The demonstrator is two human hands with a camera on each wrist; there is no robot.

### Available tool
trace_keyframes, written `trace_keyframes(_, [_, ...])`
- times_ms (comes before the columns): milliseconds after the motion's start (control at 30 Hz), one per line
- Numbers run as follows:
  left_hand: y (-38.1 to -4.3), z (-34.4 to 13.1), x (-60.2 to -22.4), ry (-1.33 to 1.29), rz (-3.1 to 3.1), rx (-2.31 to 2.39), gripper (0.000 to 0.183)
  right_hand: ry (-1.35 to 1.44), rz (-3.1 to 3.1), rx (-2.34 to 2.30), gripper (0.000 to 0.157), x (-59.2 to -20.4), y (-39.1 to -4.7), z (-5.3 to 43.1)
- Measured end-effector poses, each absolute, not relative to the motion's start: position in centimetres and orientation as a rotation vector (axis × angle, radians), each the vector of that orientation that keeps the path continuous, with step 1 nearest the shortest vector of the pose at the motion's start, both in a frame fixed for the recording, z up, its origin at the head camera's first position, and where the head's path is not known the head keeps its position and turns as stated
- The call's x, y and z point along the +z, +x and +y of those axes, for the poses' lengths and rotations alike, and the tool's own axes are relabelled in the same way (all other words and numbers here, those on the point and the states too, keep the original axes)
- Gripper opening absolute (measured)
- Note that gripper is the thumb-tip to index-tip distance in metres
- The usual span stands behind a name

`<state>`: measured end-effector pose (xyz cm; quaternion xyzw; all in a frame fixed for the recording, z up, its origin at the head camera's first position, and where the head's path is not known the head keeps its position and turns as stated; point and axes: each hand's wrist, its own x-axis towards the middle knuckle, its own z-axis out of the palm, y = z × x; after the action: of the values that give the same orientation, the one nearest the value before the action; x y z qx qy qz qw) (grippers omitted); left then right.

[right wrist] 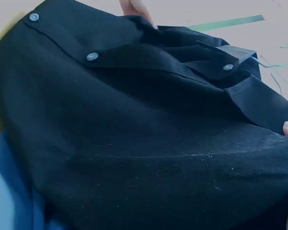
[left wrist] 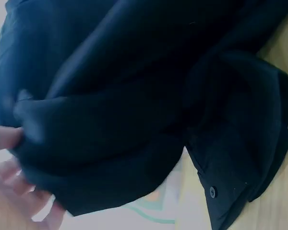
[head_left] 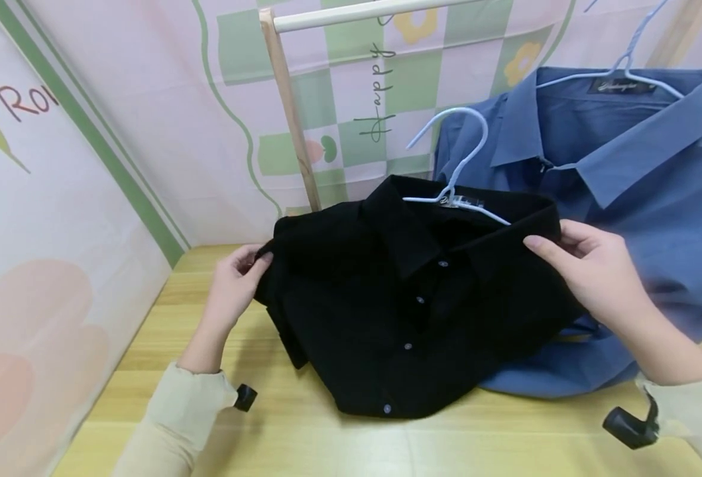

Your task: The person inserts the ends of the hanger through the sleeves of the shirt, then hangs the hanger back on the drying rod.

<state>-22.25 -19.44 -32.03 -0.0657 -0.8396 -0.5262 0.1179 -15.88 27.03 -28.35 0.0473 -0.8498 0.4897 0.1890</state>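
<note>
A black button-up shirt (head_left: 351, 298) hangs on a light blue hanger (head_left: 470, 146), whose hook stands up from the collar. My left hand (head_left: 237, 275) pinches the shirt near its left-side shoulder, thumb in front. With the thumb on top, my right hand (head_left: 595, 262) grips the other shoulder beside the collar. Several pale buttons run down the shirt front. In the left wrist view a cuff with a dark button (left wrist: 212, 192) dangles below the held cloth. The right wrist view shows the black shirt front (right wrist: 134, 134) spread between both hands.
Behind my right hand a blue shirt (head_left: 679, 212) hangs on another light blue hanger (head_left: 628, 63). A wooden rack (head_left: 285, 99) with a pale rail stands at the back. Wood-grain tabletop (head_left: 207, 424) lies below, with patterned cloth walls (head_left: 148, 132) around it.
</note>
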Motion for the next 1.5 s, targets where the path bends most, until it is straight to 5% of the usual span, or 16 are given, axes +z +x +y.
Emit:
trace_keyframes(467, [-21.2, -17.0, -30.8, -0.708, -2.305, -1.555, 0.075, 0.255, -2.448, 1.253, 0.007, -28.5, -16.0, 25.4])
trace_keyframes(600, [-20.5, -15.7, -30.4, -0.874, -2.289, -1.411, 0.066, 0.277, -2.471, 1.231, 0.014, -28.7, -16.0, 24.8])
trace_keyframes(900, [-20.2, -13.6, -30.6, -0.915, -2.078, -1.273, 0.014, 0.314, -2.480, 1.236, 0.013, -28.6, -15.8, 24.0])
trace_keyframes(1500, [-20.8, -14.4, -30.1, -0.556, -1.969, -1.351, 0.014, 0.352, -2.399, 1.497, 0.033, -30.3, -16.0, 26.5])
